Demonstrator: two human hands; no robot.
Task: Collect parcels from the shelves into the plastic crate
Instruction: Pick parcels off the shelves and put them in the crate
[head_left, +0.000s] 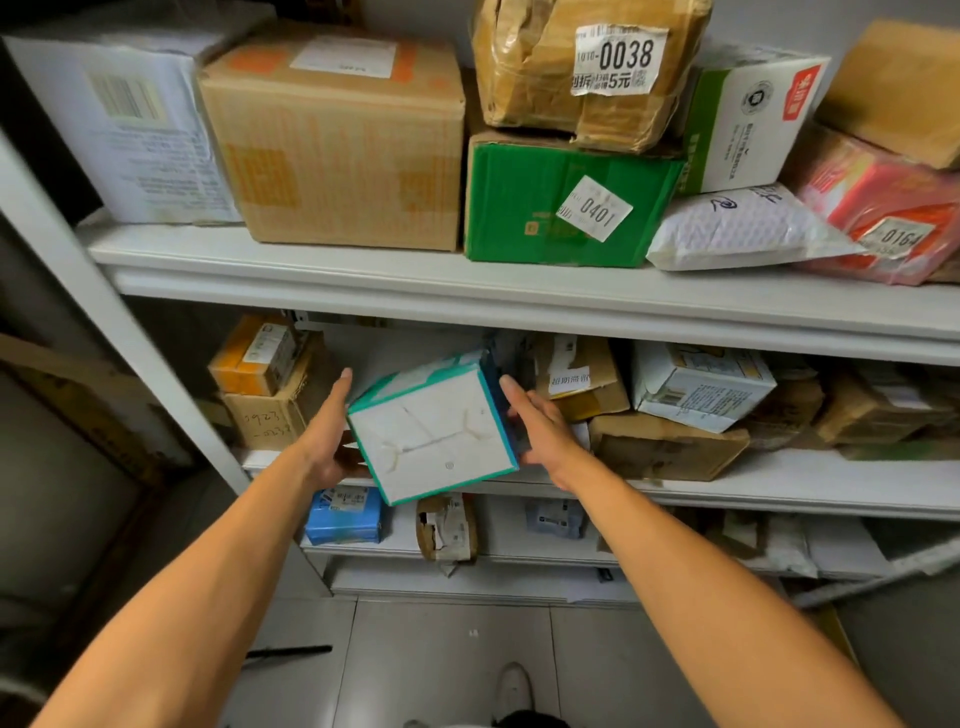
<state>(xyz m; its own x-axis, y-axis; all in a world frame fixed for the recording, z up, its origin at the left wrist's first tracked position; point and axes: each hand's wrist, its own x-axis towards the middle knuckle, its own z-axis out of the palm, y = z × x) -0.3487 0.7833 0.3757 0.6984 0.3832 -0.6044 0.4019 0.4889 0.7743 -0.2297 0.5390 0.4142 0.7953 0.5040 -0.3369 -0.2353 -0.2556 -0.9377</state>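
A white parcel with teal edges (434, 431) is tilted in front of the middle shelf (779, 486), held between my two hands. My left hand (330, 431) presses flat against its left side, fingers straight and pointing up into the shelf. My right hand (535, 428) presses on its right side, also with straight fingers. The thumbs are hidden behind the parcel. No plastic crate is in view.
The top shelf (363, 275) carries a brown carton (337, 140), a green box (561, 202), a white padded bag (737, 228) and others. Several cardboard parcels (670, 447) crowd the middle shelf. A blue box (343, 517) sits lower down. Tiled floor (441, 660) and my shoe (511, 686) lie below.
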